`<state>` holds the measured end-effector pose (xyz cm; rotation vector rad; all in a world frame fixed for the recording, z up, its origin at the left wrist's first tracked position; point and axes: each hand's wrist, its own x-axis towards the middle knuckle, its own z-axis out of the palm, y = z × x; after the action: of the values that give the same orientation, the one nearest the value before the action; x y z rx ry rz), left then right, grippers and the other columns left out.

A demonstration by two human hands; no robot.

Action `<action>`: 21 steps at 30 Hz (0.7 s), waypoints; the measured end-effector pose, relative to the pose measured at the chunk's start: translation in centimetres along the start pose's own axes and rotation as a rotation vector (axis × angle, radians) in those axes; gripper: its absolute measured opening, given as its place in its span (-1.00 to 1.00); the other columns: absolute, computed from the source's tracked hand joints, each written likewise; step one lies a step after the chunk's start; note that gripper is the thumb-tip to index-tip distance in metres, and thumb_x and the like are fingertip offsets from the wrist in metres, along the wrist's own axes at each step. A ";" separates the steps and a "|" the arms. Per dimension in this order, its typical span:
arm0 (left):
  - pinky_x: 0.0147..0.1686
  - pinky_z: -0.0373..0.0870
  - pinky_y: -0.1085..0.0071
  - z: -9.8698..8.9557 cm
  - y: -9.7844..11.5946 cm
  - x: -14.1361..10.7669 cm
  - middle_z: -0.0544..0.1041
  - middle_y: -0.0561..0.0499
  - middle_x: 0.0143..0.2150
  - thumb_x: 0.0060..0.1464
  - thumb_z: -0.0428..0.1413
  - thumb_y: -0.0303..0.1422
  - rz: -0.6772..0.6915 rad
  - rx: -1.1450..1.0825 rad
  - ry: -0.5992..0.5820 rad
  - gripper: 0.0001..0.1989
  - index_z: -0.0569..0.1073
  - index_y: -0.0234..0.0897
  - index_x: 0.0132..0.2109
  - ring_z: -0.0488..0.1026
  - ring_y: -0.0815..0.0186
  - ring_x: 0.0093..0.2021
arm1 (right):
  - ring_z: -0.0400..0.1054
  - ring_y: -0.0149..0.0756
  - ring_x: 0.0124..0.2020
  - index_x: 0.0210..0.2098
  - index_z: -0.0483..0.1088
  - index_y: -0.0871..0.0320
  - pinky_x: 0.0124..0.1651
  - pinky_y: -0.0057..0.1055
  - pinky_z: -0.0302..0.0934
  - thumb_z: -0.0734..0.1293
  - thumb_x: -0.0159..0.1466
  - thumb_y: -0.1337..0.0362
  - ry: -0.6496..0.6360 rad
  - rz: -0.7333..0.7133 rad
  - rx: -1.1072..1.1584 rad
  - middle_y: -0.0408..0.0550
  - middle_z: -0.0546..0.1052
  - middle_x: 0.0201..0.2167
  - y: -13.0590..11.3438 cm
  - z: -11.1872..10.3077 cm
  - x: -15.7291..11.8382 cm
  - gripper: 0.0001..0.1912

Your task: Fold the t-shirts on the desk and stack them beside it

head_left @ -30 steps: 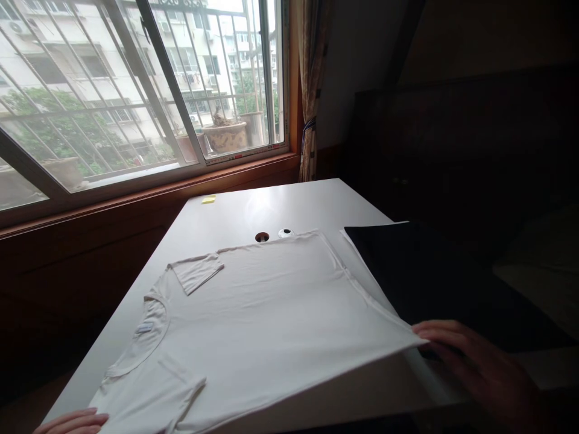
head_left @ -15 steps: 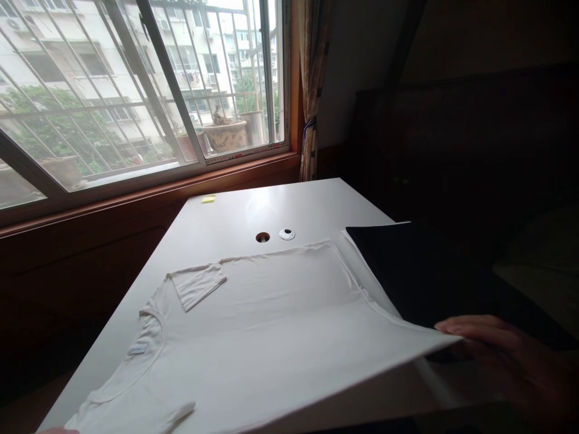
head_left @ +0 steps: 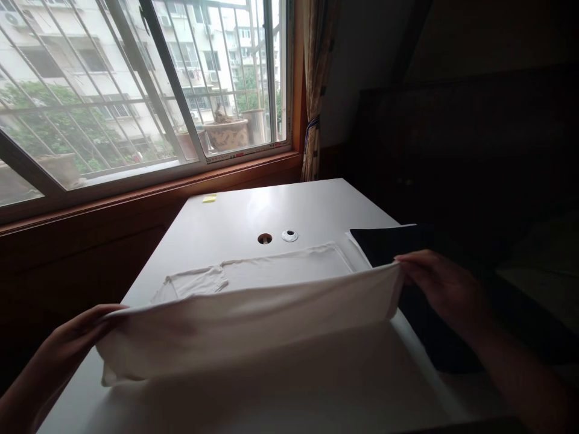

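A white T-shirt (head_left: 253, 328) is stretched between my two hands, its near half lifted off the table and hanging down like a curtain. Its far side, with one short sleeve, lies flat on the tabletop behind the raised fold. My left hand (head_left: 84, 325) pinches the fabric at the left end of the fold. At the right end, near the hem, my right hand (head_left: 434, 280) grips the cloth between thumb and fingers. The neckline is hidden behind the raised part.
The white table (head_left: 312, 205) has a round cable hole (head_left: 265, 239) with a loose round cover (head_left: 290, 235) beside it. A yellow sticky note (head_left: 209, 198) lies at the far left corner. Dark cloth (head_left: 384, 244) rests along the right edge. A barred window (head_left: 181, 78) stands beyond.
The near side of the T-shirt has risen off the table and folded toward the far side. My right hand moved up and away from me; my left hand came fully into view.
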<state>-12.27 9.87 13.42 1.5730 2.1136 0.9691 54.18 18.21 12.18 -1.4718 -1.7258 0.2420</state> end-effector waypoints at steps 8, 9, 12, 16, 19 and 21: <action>-0.07 0.49 0.32 4.5 -0.4 9.5 0.68 -0.06 -0.13 -0.05 0.32 0.13 -0.077 -0.262 -0.309 -0.26 0.56 -0.48 0.00 0.55 0.06 -0.06 | 0.51 -0.12 -0.12 -0.11 0.56 0.04 -0.07 -0.25 0.39 0.29 0.39 0.01 -0.047 -0.103 0.049 0.00 0.63 -0.12 1.8 6.7 7.7 -0.69; -0.10 0.50 0.33 5.0 -0.6 10.2 0.68 -0.07 -0.15 -0.07 0.33 0.14 -0.081 -0.280 -0.314 -0.27 0.57 -0.46 -0.02 0.56 0.08 -0.08 | 0.51 -0.10 -0.11 -0.13 0.56 0.03 -0.05 -0.23 0.39 0.29 0.38 0.01 -0.044 -0.108 0.056 0.00 0.64 -0.12 2.4 7.6 8.3 -0.70; -0.19 0.50 0.37 6.4 -1.5 11.5 0.68 -0.08 -0.18 -0.13 0.34 0.17 -0.109 -0.258 -0.374 -0.33 0.61 -0.33 -0.10 0.57 0.11 -0.14 | 0.52 -0.08 -0.09 -0.15 0.57 0.03 -0.03 -0.20 0.39 0.28 0.37 0.01 -0.091 -0.078 0.075 0.00 0.64 -0.10 4.2 9.9 9.6 -0.69; -0.22 0.47 0.38 7.7 -3.1 12.8 0.67 -0.08 -0.16 -0.12 0.29 0.21 -0.122 -0.109 -0.360 -0.33 0.62 -0.26 -0.07 0.55 0.09 -0.13 | 0.53 -0.07 -0.14 -0.17 0.58 0.05 -0.07 -0.19 0.40 0.28 0.34 -0.04 -0.182 -0.018 0.055 0.01 0.66 -0.14 6.4 12.3 10.8 -0.64; -0.18 0.44 0.38 8.2 -3.9 13.7 0.66 -0.08 -0.13 -0.14 0.29 0.22 -0.097 -0.030 -0.317 -0.29 0.61 -0.25 -0.02 0.54 0.08 -0.09 | 0.53 -0.07 -0.14 -0.18 0.59 0.04 -0.04 -0.18 0.38 0.30 0.32 -0.03 -0.226 -0.028 0.035 0.01 0.66 -0.15 7.1 13.6 11.6 -0.65; -0.19 0.44 0.38 8.3 -4.0 13.9 0.65 -0.07 -0.17 -0.16 0.28 0.24 -0.079 0.006 -0.316 -0.28 0.61 -0.26 -0.05 0.54 0.08 -0.11 | 0.53 -0.10 -0.20 -0.19 0.59 0.05 -0.08 -0.20 0.38 0.30 0.32 -0.03 -0.234 -0.010 0.030 0.02 0.66 -0.16 7.2 14.1 12.0 -0.65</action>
<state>-14.58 24.93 6.51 1.5184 1.9429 0.6398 50.13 36.02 4.29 -1.4597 -1.9051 0.4484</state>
